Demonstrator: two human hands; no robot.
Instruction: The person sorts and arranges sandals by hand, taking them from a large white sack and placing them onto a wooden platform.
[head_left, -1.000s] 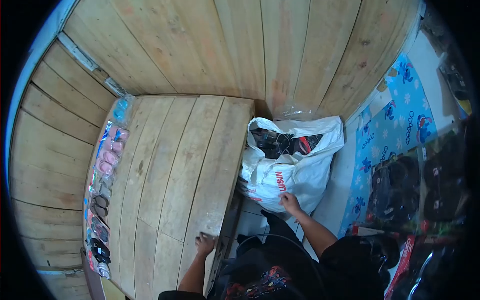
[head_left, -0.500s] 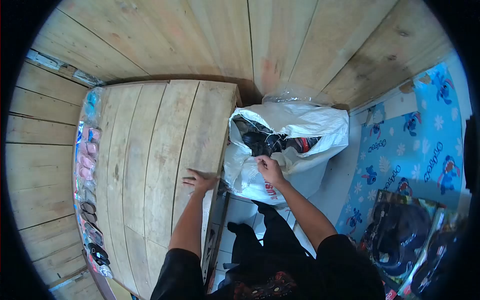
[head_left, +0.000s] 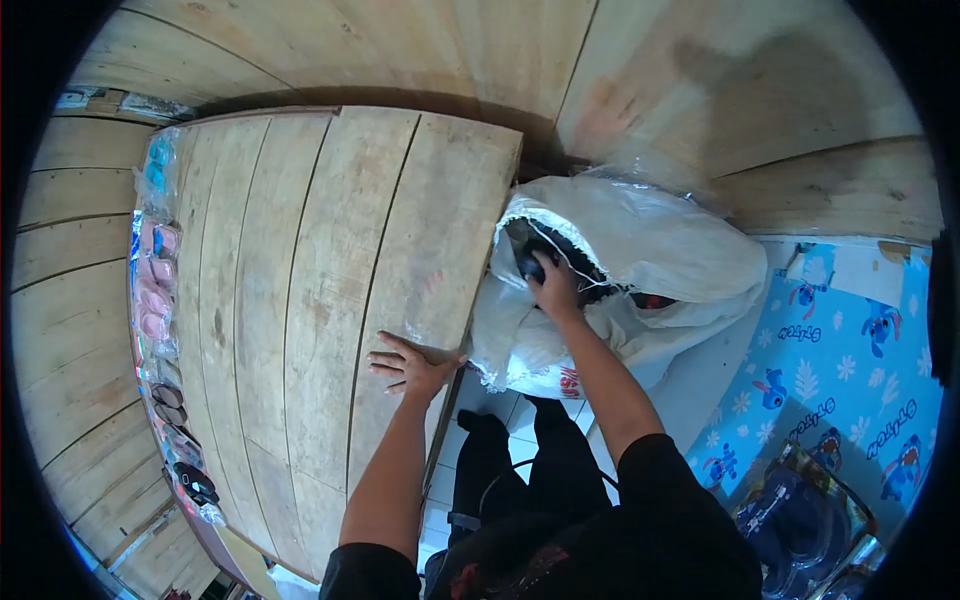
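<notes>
My left hand [head_left: 415, 372] lies on the wooden tabletop [head_left: 320, 270] near its right edge, palm down with fingers spread. Beside the table stands a large white woven sack [head_left: 690, 245], its mouth partly open with loose threads along the rim. My right hand [head_left: 556, 288] reaches into that mouth, fingers closed on a dark, shiny item [head_left: 536, 258] whose kind I cannot make out. More dark things lie deeper in the sack, mostly hidden by its folds, and a red-and-black piece [head_left: 652, 300] shows at the right of the opening.
Along the table's left side runs a row of plastic-wrapped sandals, including pink ones [head_left: 155, 285] and black ones [head_left: 195, 483]. Plank walls [head_left: 440, 50] rise behind. At right is a blue cartoon-patterned sheet [head_left: 800, 370], with packaged dark goods [head_left: 800, 530] at the lower right.
My right hand has moved from the sack's near rim into its mouth and closed on a dark item. The sack's upper flap has shifted. My left hand still rests on the table, and the view has turned.
</notes>
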